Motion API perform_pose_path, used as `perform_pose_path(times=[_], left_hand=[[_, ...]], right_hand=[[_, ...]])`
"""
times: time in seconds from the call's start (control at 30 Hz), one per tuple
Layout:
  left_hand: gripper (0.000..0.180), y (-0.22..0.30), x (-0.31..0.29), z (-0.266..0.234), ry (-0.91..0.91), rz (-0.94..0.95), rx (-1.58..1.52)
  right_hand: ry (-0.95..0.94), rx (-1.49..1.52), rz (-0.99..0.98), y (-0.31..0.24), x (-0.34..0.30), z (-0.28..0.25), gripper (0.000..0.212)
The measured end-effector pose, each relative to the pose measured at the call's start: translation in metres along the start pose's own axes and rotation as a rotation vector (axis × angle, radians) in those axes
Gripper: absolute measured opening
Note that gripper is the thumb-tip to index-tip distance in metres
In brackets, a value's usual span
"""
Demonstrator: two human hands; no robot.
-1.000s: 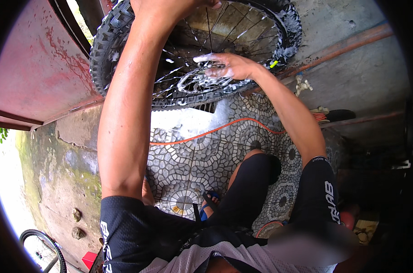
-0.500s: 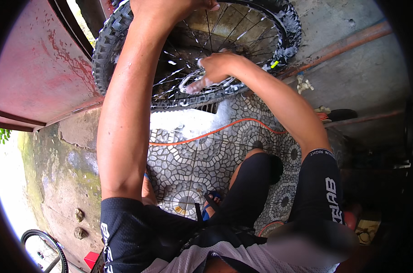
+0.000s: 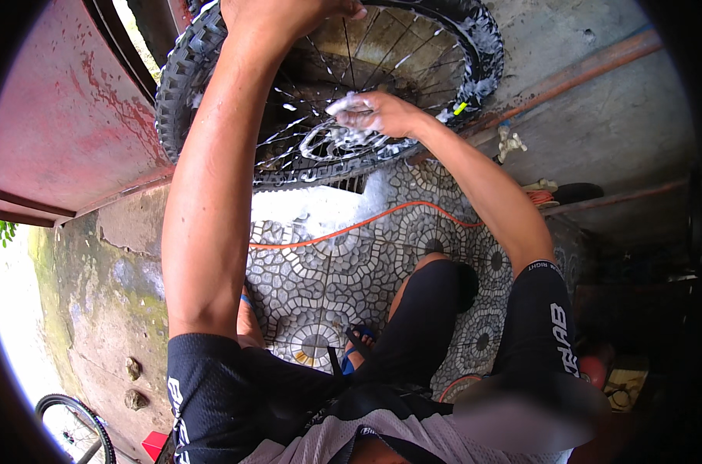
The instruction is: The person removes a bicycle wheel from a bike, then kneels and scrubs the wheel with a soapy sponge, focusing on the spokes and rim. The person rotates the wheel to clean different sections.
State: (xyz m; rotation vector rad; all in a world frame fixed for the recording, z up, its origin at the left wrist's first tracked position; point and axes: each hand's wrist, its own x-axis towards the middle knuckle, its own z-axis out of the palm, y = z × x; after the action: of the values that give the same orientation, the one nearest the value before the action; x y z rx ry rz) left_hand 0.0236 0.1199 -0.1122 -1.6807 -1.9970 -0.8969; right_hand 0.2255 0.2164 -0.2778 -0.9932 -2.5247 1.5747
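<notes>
A bicycle wheel (image 3: 486,58) with a black knobby tyre stands tilted at the top, foam on its tyre and spokes. My left hand (image 3: 285,17) grips the wheel's upper rim; the picture's edge cuts off part of it, and one fingertip shows. My right hand (image 3: 378,114), covered in white suds, is over the hub beside the foamy brake disc (image 3: 311,147). Its fingers are curled and pressed together; suds hide whatever may be in them. A yellow-green tag (image 3: 461,108) marks the rim at the right.
Below the wheel, an orange hose (image 3: 351,232) crosses the patterned tile floor (image 3: 289,271) near a foam puddle (image 3: 312,207) and drain grate (image 3: 351,184). A tap (image 3: 512,143) juts from the right wall; a red metal panel (image 3: 65,116) stands left. Another wheel (image 3: 49,402) is at lower left.
My right hand has moved up slightly off the brake disc, its fingers more curled and its suds thicker. The wheel has shifted slightly left. My left hand stays at the rim.
</notes>
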Motion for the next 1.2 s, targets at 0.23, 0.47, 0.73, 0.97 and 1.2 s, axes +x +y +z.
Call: perform_pose_path(times=[0.23, 0.47, 0.73, 0.97, 1.2], left_hand=[[0.075, -0.002, 0.000, -0.001, -0.002, 0.019, -0.019], [0.076, -0.004, -0.001, 0.000, 0.010, 0.030, -0.001], [0.076, -0.002, 0.000, -0.002, -0.001, 0.019, 0.002], [0.076, -0.002, 0.001, -0.001, -0.017, 0.017, 0.017], [0.078, -0.001, 0.002, -0.007, -0.028, 0.021, 0.007]], right_hand=[[0.094, -0.759, -0.030, -0.018, -0.005, 0.010, 0.054], [0.269, -1.011, -0.075, -0.020, -0.027, 0.028, 0.040], [0.475, -1.009, 0.099, -0.007, -0.040, 0.019, 0.041], [0.645, -0.753, -0.153, 0.037, -0.029, 0.040, 0.045], [0.421, -0.678, -0.057, 0.011, -0.036, 0.017, 0.033]])
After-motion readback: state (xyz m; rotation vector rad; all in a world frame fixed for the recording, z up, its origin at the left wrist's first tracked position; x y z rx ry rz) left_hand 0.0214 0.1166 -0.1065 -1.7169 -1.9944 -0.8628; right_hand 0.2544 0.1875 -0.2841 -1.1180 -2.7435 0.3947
